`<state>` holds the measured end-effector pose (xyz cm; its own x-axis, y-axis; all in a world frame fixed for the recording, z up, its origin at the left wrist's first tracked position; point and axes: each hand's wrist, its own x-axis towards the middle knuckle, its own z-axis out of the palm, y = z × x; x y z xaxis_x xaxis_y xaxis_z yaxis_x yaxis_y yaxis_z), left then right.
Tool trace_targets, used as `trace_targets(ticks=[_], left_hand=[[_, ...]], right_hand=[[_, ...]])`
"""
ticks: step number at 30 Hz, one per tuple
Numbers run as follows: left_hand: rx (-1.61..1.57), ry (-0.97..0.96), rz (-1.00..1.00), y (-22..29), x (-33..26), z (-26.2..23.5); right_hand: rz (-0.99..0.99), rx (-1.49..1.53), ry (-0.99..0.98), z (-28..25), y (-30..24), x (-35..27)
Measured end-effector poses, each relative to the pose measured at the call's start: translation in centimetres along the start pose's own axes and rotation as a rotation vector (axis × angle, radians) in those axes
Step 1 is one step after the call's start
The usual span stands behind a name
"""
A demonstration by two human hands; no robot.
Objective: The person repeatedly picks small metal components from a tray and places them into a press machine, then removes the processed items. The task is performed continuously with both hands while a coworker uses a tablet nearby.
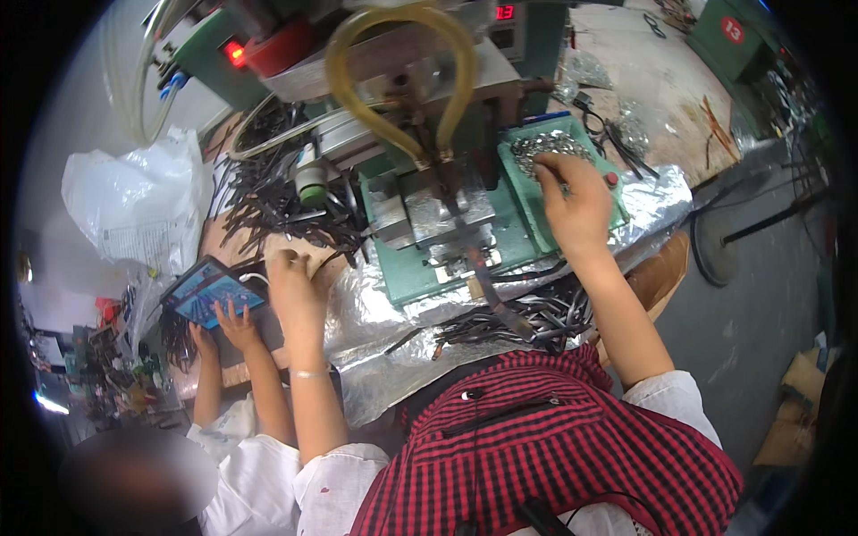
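Observation:
My right hand is at the green tray, its fingertips pinched together just over a heap of small shiny metal parts. Whatever those fingers hold is too small to make out. On the left, my left hand is closed beside a spread of dark thin strips, its fingers curled together; what is in them is hidden. Between the hands stands a green-based bench machine with a metal block and a looped yellow hose. Another bundle of dark strips lies on foil at the front edge.
At the left, another person's hands touch a tablet with a lit screen. A white plastic bag sits behind it. Clear plastic bags and cords lie at the back right. A green machine stands at the far right.

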<state>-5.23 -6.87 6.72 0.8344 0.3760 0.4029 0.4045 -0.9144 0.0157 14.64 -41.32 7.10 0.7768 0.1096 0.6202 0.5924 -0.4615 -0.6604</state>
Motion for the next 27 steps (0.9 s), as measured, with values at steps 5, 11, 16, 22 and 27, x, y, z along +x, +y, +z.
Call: trace_targets(ticks=[5,11,16,22,27], left_hand=[[-0.05,-0.038,0.062,-1.5,-0.7,3.0],[-0.507,0.22,-0.099,-2.4,1.3,1.4],[-1.125,0.276,-0.202,1.1,3.4,1.6],[-1.25,0.189,-0.32,4.1,0.4,3.1],[-1.283,0.246,-0.299,5.1,0.7,0.0]], right_hand=[[0.017,-0.136,-0.017,-2.8,2.8,-2.5],[0.232,-0.082,0.056,-7.4,2.2,-4.3],[-0.088,0.254,-0.123,-3.9,-5.5,0.8],[0.193,0.516,-0.167,2.2,-7.3,1.1],[0.271,0.778,-0.1,2.5,-8.0,-0.3]])
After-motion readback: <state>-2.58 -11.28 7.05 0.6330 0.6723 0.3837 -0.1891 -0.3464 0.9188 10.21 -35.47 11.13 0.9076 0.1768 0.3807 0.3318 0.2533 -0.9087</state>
